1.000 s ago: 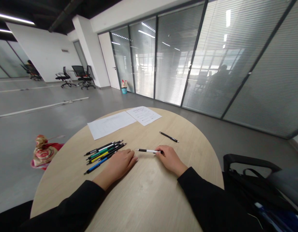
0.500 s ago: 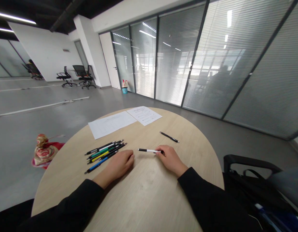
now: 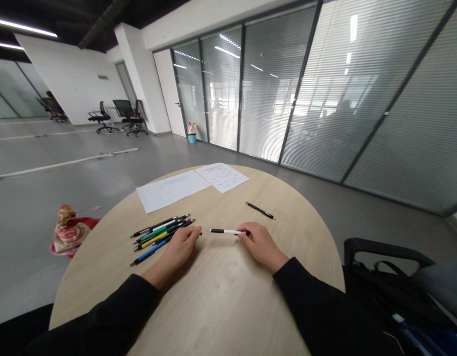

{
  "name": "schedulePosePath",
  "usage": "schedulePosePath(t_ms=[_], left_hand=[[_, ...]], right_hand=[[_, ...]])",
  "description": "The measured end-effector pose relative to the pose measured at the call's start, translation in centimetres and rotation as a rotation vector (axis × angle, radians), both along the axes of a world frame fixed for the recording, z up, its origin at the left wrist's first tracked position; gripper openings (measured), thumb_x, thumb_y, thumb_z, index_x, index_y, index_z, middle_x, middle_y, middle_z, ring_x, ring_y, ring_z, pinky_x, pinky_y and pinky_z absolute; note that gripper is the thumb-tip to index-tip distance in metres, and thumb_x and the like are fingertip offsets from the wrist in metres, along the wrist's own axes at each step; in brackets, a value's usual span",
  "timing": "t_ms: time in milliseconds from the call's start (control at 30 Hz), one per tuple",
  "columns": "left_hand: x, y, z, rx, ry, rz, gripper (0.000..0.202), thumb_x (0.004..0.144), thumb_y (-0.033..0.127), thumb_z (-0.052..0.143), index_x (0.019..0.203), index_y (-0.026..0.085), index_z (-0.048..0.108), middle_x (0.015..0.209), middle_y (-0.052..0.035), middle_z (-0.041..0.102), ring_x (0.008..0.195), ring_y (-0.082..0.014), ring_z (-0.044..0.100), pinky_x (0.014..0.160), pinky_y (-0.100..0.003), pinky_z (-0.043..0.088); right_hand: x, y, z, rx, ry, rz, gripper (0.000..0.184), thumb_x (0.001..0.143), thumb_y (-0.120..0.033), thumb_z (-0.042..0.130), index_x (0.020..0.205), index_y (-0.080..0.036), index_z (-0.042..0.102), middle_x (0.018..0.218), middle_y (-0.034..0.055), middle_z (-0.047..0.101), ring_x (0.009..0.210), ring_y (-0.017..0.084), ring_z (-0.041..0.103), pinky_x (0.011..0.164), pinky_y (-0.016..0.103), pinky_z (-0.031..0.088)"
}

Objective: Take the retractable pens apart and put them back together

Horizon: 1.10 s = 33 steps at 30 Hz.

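Observation:
My left hand (image 3: 180, 248) lies at the right ends of a bunch of several pens (image 3: 161, 235), its fingertips over them, and I cannot tell whether it grips any. The bunch has black, green, yellow and blue barrels, side by side on a round light-wood table (image 3: 213, 301). My right hand (image 3: 262, 242) pinches the end of a white-and-black pen (image 3: 226, 231), which lies flat, pointing left. A separate black pen (image 3: 260, 210) lies apart, beyond my right hand. Two sheets of printed paper (image 3: 172, 191) lie at the far edge.
A black office chair armrest (image 3: 384, 249) and a dark bag (image 3: 380, 291) stand close on the right. A patterned cloth bag (image 3: 68, 232) sits on the floor left of the table. Glass partitions with blinds run behind; several chairs stand far left.
My left hand has slid forward and to the right, and its fingertips now reach over the ends of the pen bunch. My right hand and the pen in it have stayed in place.

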State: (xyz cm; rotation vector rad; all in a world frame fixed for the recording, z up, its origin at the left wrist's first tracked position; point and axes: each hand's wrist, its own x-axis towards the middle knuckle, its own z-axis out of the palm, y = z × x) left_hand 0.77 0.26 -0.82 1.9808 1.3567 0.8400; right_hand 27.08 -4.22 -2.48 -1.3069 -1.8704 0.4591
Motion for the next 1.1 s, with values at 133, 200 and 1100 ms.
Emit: schedulePosePath(t_ms=[133,200,1100], left_hand=[[0.2,-0.3,0.0,-0.073,-0.082,0.029,0.050,0.092,0.057,0.041,0.056,0.024,0.029,0.054,0.0057,0.026,0.051,-0.0123,0.024,0.050,-0.028,0.020],[0.3,-0.4,0.0,-0.126,-0.129,0.039,0.053,0.092,0.059,0.042,0.054,0.023,0.032,0.050,0.0059,0.027,0.048,-0.0117,0.024,0.048,-0.028,0.019],[1.0,-1.5,1.1,-0.378,-0.294,-0.025,0.061,0.087,0.070,0.048,0.053,0.019,0.050,0.044,0.0028,0.045,0.044,-0.0110,0.035,0.047,-0.024,0.024]], right_hand=[[-0.2,-0.1,0.0,0.028,-0.012,0.012,0.011,0.090,-0.011,0.065,0.092,-0.019,0.071,0.091,0.0044,0.072,0.087,0.020,0.061,0.082,0.033,0.044],[-0.2,-0.2,-0.1,0.041,-0.019,0.016,0.010,0.091,-0.011,0.065,0.092,-0.019,0.071,0.091,0.0042,0.072,0.087,0.020,0.061,0.082,0.033,0.044],[-0.5,-0.3,0.1,0.085,-0.015,0.039,0.009,0.093,-0.014,0.064,0.096,-0.019,0.071,0.093,0.0053,0.072,0.089,0.021,0.062,0.085,0.035,0.046]])
